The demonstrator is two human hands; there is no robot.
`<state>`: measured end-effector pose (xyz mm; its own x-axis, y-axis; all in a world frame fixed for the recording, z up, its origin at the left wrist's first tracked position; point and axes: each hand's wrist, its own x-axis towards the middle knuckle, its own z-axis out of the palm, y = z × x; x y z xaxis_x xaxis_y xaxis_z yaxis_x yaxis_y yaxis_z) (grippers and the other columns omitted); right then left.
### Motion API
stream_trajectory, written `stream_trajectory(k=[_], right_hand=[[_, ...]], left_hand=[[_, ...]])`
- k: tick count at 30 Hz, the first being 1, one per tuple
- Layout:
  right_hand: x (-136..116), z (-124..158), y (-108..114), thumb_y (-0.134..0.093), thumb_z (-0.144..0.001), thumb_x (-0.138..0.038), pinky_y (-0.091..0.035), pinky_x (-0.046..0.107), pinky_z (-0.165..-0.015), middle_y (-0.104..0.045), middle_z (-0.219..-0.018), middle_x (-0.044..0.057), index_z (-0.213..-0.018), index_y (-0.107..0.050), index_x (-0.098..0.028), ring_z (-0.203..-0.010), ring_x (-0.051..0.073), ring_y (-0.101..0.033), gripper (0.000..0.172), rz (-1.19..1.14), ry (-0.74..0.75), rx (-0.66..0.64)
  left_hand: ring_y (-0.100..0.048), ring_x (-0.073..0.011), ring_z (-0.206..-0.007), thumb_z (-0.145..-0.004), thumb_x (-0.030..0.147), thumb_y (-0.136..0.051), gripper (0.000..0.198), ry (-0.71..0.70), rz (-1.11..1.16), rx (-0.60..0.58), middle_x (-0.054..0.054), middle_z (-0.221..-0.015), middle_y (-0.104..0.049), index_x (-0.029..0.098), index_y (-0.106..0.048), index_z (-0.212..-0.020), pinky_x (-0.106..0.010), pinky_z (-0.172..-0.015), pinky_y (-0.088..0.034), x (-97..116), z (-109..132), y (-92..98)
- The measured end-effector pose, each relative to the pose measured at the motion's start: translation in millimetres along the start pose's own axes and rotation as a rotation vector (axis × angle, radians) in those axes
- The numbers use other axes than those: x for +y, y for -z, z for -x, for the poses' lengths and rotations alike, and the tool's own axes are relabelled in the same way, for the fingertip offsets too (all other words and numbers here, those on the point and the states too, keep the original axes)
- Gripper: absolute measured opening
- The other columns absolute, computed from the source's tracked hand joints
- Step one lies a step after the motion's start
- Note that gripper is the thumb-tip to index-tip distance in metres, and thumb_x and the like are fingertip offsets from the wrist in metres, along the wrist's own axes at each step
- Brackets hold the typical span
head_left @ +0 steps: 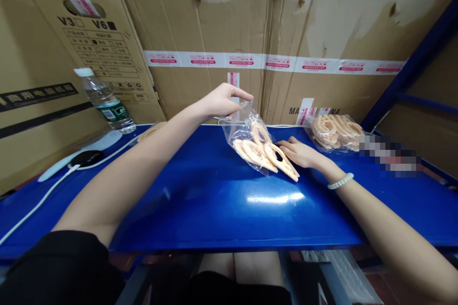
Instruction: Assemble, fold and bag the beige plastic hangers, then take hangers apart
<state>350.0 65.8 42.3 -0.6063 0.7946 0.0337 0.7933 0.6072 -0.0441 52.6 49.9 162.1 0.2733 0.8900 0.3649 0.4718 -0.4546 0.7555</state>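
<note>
My left hand [229,100] pinches the top edge of a clear plastic bag [231,128], holding it up over the blue table. Several flat beige looped pieces [255,152] with long oval openings lie in the lower part of the bag. One beige looped piece [282,162] slants down at the bag's right side, seemingly partly outside it. My right hand [300,152], with a pale beaded bracelet on the wrist, is low beside this piece. Its bent fingers close against the piece's right edge, and the fingertips are partly hidden.
A filled clear bag [336,131] of similar beige pieces sits at the back right of the blue table [214,205]. On the left are a water bottle [107,104], a pale flat handled object [103,140] and a black puck [86,158] with a white cable. Cardboard [214,23] walls the back.
</note>
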Motion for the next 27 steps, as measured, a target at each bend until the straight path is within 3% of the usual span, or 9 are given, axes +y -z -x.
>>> stream_trajectory(k=[3,6,9,13,17,21,27], right_hand=[[0,-2,-2,-0.022,-0.104,-0.03,-0.049,0.042,-0.096,-0.068,-0.123,0.014,-0.134,-0.059,-0.016,-0.106,0.029,-0.057,0.05,0.006,-0.018,0.012],[0,-3,-3,-0.024,-0.103,-0.028,-0.047,0.041,-0.098,-0.066,-0.127,0.011,-0.128,-0.061,-0.018,-0.106,0.027,-0.056,0.046,0.019,-0.026,0.017],[-1,-4,-3,-0.024,-0.103,-0.028,-0.047,0.04,-0.097,-0.069,-0.118,0.011,-0.128,-0.06,-0.018,-0.103,0.026,-0.056,0.045,0.023,-0.056,0.04],[-3,-6,-7,-0.02,-0.104,-0.028,-0.047,0.039,-0.096,-0.069,-0.111,0.013,-0.129,-0.059,-0.016,-0.104,0.026,-0.056,0.047,0.018,-0.106,0.072],[-1,-8,-13,-0.021,-0.105,-0.029,-0.046,0.036,-0.096,-0.068,-0.107,0.012,-0.125,-0.06,-0.018,-0.105,0.025,-0.058,0.045,0.013,-0.164,0.099],[2,-11,-19,-0.022,-0.106,-0.034,-0.047,0.036,-0.094,-0.065,-0.104,0.012,-0.125,-0.059,-0.019,-0.099,0.024,-0.062,0.045,0.006,-0.23,0.135],[3,-13,-20,-0.023,-0.107,-0.036,-0.047,0.035,-0.096,-0.067,-0.106,0.011,-0.119,-0.061,-0.02,-0.11,0.024,-0.059,0.043,0.004,-0.226,0.158]], left_hand=[[-0.057,-0.014,-0.057,-0.06,-0.005,-0.057,0.054,-0.018,0.004,-0.003,-0.007,-0.08,-0.072,0.012,-0.08,-0.105,-0.036,-0.068,-0.05,5,-3,3.0],[-0.063,-0.0169,-0.064,-0.06,-0.006,-0.056,0.052,-0.05,-0.052,-0.002,-0.006,-0.076,-0.07,0.009,-0.08,-0.104,-0.037,-0.074,-0.051,8,-8,4.6],[-0.067,-0.0201,-0.075,-0.06,-0.007,-0.052,0.058,-0.103,-0.195,0.002,-0.005,-0.077,-0.07,0.01,-0.078,-0.109,-0.036,-0.08,-0.052,5,-12,4.2],[-0.069,-0.0227,-0.093,-0.066,-0.003,-0.05,0.06,-0.198,-0.411,-0.047,-0.007,-0.102,-0.076,0.015,-0.075,-0.118,-0.038,-0.093,-0.052,-1,-14,7.3],[-0.067,-0.023,-0.11,-0.077,0.003,-0.05,0.055,-0.329,-0.474,-0.077,-0.006,-0.123,-0.073,0.016,-0.07,-0.127,-0.041,-0.106,-0.048,-3,-16,16.6],[-0.065,-0.0225,-0.119,-0.08,0.006,-0.05,0.051,-0.401,-0.472,-0.09,-0.004,-0.129,-0.071,0.019,-0.071,-0.125,-0.039,-0.106,-0.05,-3,-19,23.9],[-0.065,-0.0205,-0.122,-0.081,0.005,-0.047,0.052,-0.513,-0.493,-0.118,-0.002,-0.128,-0.072,0.021,-0.072,-0.122,-0.038,-0.107,-0.05,2,-22,33.0]])
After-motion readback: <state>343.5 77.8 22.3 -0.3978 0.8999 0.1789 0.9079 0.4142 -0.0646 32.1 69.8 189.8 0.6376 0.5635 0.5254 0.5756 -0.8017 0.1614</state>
